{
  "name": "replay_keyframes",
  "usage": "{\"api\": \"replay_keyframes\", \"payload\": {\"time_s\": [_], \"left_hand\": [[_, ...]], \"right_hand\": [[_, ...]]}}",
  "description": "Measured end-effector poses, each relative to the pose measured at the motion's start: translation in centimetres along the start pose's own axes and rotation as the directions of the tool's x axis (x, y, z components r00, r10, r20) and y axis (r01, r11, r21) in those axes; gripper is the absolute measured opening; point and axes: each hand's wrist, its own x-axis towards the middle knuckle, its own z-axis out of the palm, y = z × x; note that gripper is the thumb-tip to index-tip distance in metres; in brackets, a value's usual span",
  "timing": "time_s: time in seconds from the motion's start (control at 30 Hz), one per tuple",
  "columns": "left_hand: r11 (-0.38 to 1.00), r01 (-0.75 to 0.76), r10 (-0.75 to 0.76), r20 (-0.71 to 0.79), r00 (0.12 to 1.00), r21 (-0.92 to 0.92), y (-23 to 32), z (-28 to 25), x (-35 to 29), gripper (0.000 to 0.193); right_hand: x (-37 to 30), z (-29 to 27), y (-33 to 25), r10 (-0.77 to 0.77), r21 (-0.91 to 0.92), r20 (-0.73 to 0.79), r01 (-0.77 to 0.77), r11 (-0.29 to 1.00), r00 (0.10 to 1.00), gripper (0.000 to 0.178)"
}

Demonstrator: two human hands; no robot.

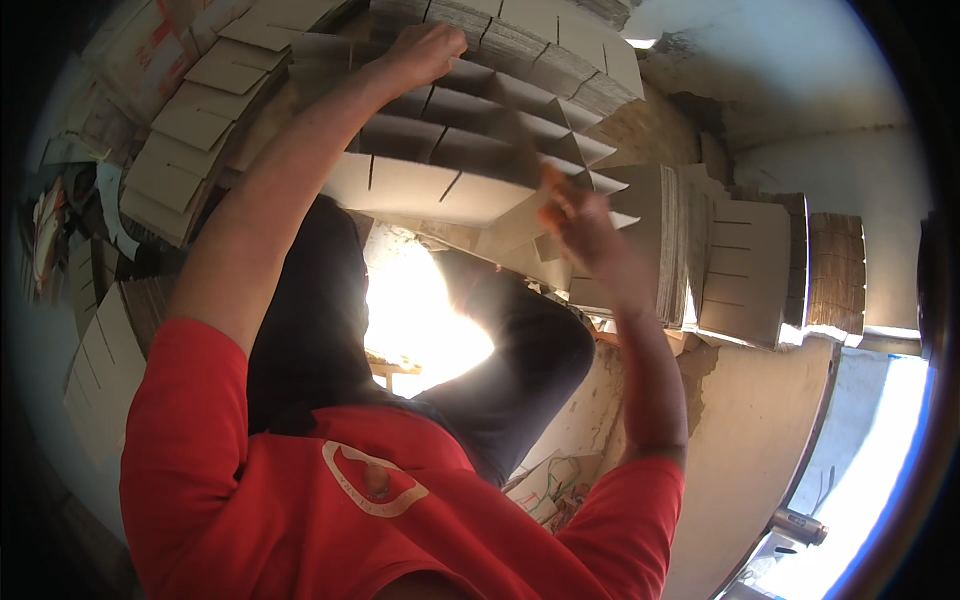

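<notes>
A grid of slotted cardboard divider strips (460,145) stands in front of me, its long strips upright in rows with shorter crosswise pieces between them. At the grid's far side my left hand (428,52) is closed, its fingers curled down on the edge of a strip; the fingertips are partly hidden. My right hand (585,220) is at the grid's near right end, smeared by motion. Its fingers look closed around the near end of a blurred cardboard strip (518,120), which slants across the rows.
Behind the grid lies a stack of slotted strips (540,45). More slotted cardboard pieces (215,110) overlap at the left. Upright bundles (745,260) stand to the right, beside a brown bundle (837,270). Bright light falls between my knees.
</notes>
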Motion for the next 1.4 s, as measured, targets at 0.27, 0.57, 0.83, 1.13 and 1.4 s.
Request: {"api": "replay_keyframes", "payload": {"time_s": [0.27,0.57,0.83,1.13,1.4], "left_hand": [[0.995,-0.088,0.065,-0.338,0.939,-0.053,-1.9,0.5,-2.4,0.031],[0.984,0.067,-0.121,-0.354,0.927,-0.163,8.2,-8.9,-11.7,0.029],[0.963,0.155,-0.211,-0.261,0.942,-0.220,8.2,-8.0,-14.8,0.024],[0.961,0.178,-0.229,-0.251,0.940,-0.212,7.7,-8.0,-15.7,0.022],[0.946,0.176,-0.243,-0.239,0.940,-0.271,6.5,-6.7,-16.7,0.022]], "right_hand": [[-2.8,2.6,1.2,-0.181,-0.409,-0.444,-0.018,0.912,0.878,0.043],[-12.2,-0.9,13.5,0.245,-0.571,-0.662,-0.688,0.448,0.709,0.057],[-11.9,-3.3,15.2,0.389,-0.272,-0.695,-0.721,0.637,0.605,0.047],[-11.3,-3.3,12.6,0.399,0.072,-0.818,-0.615,0.785,0.413,0.028],[-10.2,-3.9,10.6,0.448,0.007,-0.834,-0.805,0.593,0.323,0.038]]}}
